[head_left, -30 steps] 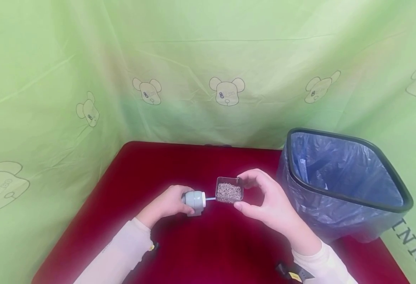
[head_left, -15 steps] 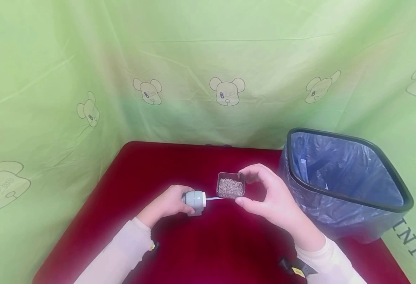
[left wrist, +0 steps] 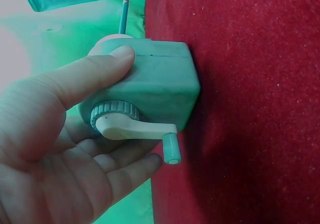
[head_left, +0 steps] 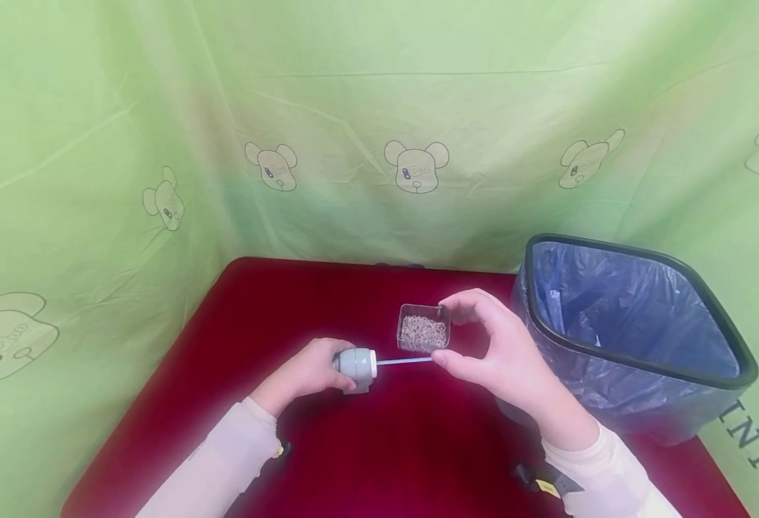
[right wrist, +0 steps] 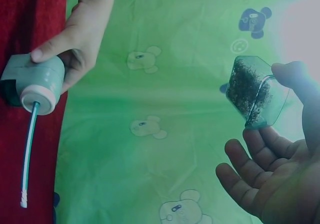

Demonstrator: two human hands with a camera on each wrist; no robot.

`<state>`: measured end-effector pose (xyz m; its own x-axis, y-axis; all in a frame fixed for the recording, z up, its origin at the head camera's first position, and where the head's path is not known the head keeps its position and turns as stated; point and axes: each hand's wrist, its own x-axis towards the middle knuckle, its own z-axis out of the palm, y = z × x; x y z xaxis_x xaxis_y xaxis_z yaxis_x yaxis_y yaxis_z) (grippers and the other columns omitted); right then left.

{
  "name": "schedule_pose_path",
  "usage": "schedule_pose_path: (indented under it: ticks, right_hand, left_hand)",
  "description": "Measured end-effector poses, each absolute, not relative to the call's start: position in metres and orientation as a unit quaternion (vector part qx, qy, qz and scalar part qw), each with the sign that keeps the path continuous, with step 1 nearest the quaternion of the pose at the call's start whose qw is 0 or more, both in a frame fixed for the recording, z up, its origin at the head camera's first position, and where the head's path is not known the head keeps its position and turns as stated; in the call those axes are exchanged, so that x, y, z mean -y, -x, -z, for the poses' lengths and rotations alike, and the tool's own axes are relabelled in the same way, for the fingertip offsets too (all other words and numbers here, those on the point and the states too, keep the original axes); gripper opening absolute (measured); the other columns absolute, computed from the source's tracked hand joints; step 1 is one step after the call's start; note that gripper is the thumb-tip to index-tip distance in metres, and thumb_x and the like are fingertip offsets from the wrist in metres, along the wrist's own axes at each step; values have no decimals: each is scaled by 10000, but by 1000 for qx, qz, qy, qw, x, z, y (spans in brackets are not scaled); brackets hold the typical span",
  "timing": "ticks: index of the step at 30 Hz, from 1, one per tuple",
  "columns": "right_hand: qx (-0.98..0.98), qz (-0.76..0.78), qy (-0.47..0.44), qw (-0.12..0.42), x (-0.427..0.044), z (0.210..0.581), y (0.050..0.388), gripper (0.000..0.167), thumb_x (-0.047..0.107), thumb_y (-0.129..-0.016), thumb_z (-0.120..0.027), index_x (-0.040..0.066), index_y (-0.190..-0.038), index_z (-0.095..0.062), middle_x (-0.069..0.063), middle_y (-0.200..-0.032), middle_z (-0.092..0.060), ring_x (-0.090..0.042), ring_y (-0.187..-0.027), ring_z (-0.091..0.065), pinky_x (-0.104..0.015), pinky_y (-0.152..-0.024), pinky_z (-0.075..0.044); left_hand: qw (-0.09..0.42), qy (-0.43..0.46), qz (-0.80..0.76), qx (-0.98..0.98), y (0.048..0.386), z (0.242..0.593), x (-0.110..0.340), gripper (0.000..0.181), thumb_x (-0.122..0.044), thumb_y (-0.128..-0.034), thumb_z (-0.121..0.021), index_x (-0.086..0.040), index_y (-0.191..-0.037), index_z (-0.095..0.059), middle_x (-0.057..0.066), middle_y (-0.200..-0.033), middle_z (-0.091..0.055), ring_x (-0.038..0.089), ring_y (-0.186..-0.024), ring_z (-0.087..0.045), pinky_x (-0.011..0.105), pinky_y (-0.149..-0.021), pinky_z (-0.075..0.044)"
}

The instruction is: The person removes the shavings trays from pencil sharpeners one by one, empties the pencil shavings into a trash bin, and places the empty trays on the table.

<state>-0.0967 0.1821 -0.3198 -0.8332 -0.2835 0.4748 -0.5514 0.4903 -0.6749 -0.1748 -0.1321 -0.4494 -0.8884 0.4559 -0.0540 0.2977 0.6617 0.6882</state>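
Note:
My left hand grips a grey-green crank sharpener on the red table, thumb over its body in the left wrist view. Its crank faces the palm side. A pencil sticks out of the sharpener's pale round front; the pencil's free end shows in the right wrist view. My right hand pinches a small clear tray of shavings between thumb and fingers, held in the air beyond the pencil in the head view.
A black-rimmed bin with a bluish plastic liner stands at the right of the red table. Green cloth with printed bear heads hangs behind and at both sides.
My right hand has moved the tray up and slightly right in the head view, away from the sharpener, so more of the pencil shows. My left hand and the sharpener have stayed in place.

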Motion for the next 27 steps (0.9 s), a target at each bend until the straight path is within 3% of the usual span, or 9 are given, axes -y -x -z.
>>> schedule_pose_path:
  ticks: [12,27]
  right_hand:
    - [826,-481,-236,175,-192,304,95,557,15,-738,-887,148,-1223,-648,39,-1069,-688,-135,-980,-660,-180,-885,-499]
    - [827,-480,-217,195,-197,290,88,584,-14,-719,-885,144,-1234,-660,18,-1091,-681,-97,-979,-647,-179,-895,-480]
  left_hand:
    - [105,-210,-352,-906,177,452,132,564,-204,-704,-935,-75,-1202,-701,-2,-973,-700,168,-826,-626,363,-755,-548]
    - [105,-208,-353,-906,178,452,131,563,-191,-700,-936,-73,-1198,-703,-8,-960,-700,165,-818,-624,366,-760,-544]
